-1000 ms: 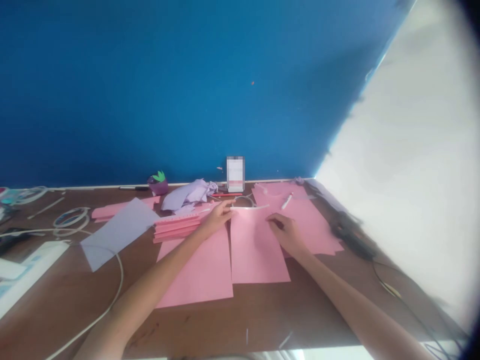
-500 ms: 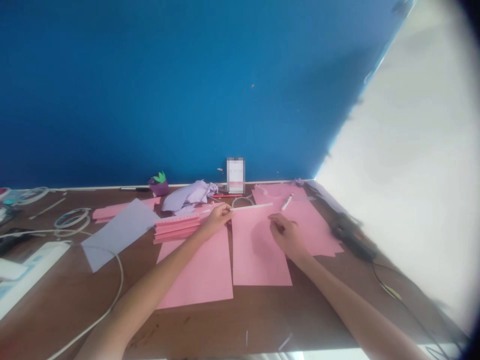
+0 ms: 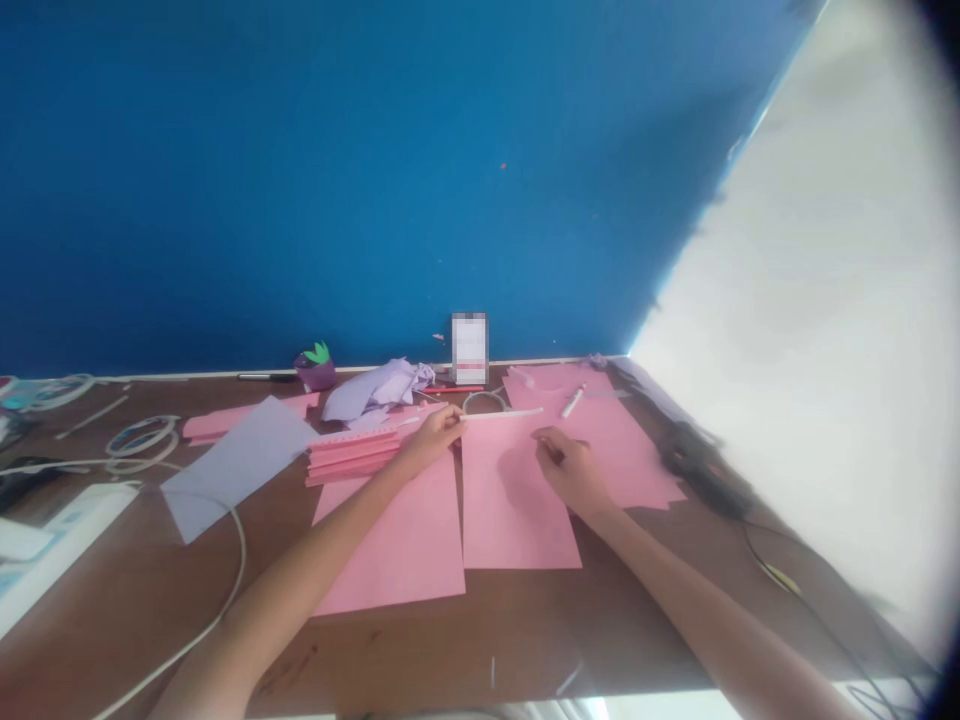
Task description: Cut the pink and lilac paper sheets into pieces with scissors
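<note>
Pink sheet (image 3: 517, 520) flat on the brown table (image 3: 420, 650), between the forearms. Right hand (image 3: 576, 472) over its right side, fingers curled; whether they grip anything cannot be determined. Left hand (image 3: 439, 435) pinches the left end of a white strip (image 3: 506, 414) along the sheet's far edge. Farther back, a purple pot (image 3: 318, 378) contains green leaves (image 3: 320, 353). Versus half a second ago: hands, sheet and strip practically unmoved.
</note>
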Available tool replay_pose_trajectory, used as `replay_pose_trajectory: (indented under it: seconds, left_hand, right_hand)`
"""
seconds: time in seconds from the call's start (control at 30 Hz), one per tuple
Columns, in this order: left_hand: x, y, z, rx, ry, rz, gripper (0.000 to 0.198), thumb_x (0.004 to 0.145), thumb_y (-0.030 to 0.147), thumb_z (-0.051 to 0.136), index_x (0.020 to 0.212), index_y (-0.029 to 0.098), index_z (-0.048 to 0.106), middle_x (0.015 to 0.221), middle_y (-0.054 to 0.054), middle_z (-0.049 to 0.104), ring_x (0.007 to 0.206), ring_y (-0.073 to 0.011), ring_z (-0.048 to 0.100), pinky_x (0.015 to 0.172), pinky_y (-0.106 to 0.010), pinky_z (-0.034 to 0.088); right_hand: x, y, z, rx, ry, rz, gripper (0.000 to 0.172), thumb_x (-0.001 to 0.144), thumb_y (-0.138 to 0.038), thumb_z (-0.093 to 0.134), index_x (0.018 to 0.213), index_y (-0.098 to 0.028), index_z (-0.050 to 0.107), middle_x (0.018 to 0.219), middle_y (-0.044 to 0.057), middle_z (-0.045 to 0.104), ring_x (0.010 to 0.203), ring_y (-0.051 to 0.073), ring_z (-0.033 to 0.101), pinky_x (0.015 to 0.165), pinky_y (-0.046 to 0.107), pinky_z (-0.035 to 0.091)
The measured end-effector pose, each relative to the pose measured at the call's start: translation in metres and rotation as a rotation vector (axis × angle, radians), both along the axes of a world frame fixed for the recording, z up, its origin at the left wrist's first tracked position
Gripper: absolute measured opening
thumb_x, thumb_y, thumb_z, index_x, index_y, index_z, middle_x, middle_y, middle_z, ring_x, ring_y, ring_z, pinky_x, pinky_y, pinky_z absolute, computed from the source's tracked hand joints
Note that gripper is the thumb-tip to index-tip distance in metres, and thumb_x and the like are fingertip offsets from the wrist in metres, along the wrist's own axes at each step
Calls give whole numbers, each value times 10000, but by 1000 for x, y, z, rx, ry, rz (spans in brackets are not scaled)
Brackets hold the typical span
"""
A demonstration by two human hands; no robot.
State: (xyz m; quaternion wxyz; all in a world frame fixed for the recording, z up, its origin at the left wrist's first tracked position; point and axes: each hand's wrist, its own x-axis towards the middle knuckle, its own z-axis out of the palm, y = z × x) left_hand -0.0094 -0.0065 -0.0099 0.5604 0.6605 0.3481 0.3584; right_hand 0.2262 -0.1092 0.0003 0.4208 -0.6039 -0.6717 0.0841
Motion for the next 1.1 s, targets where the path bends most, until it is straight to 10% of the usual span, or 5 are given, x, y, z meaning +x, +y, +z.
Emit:
replay_pose_trajectory:
  seconds: [1.1]
  left_hand:
    - [1,-1,0,70,38,7,205,797,351,557,858,161,513,676,39,490,617,-92,466,571,-193,317]
  right_hand:
    - [2,3,-3,-26,-16,42,222,801,-234,451,890,-177,646,549,-20,500,488,115,464,520,222,363]
